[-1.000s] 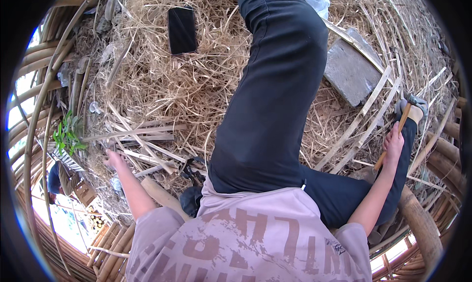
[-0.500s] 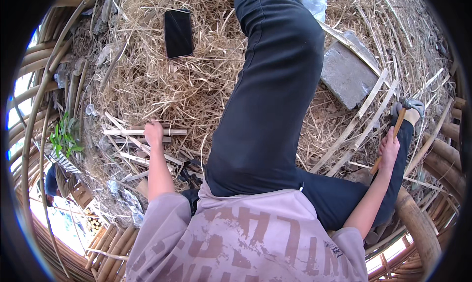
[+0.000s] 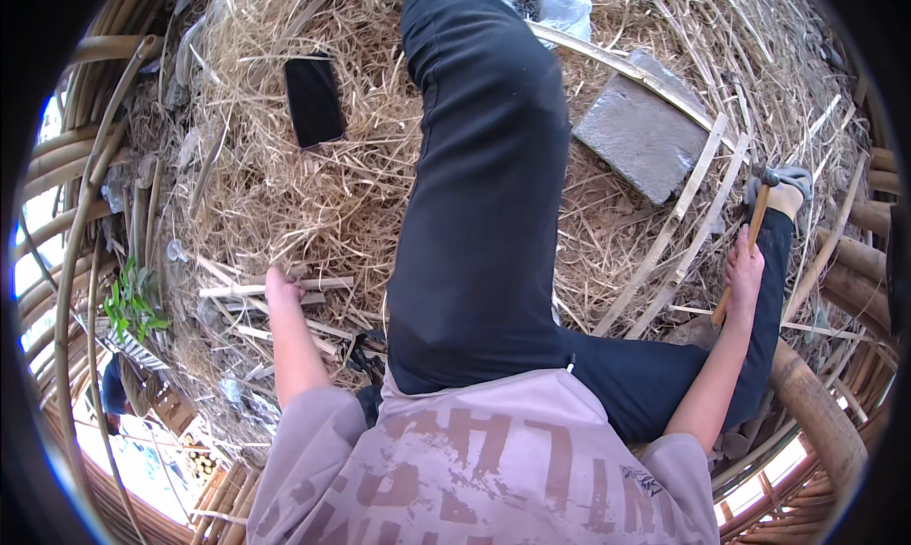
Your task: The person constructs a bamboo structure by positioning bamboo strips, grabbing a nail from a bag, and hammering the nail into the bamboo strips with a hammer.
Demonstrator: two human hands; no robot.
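Observation:
Down at the left, my left hand (image 3: 283, 287) is closed around a pale bamboo strip (image 3: 329, 283), which lies level over several other split strips on the straw. Its fingers are partly hidden beneath the hand. On the right, my right hand (image 3: 745, 268) grips the wooden handle of a hammer (image 3: 758, 213). The hammer's dark head points away from me, beside my foot in a grey shoe (image 3: 794, 180). My bent leg in dark trousers (image 3: 484, 184) lies between the two hands.
A black phone (image 3: 315, 101) lies on the straw. A grey stone slab (image 3: 638, 132) sits right of my knee, with long bamboo strips (image 3: 676, 217) beside it. Beyond is a clear plastic bag (image 3: 560, 4). Bamboo poles (image 3: 816, 412) curve around; a person (image 3: 116, 390) is far left.
The whole view has shifted, so the phone, slab and leg appear further left. Both hands keep their holds, and the hammer stays nearly where it was beside my foot.

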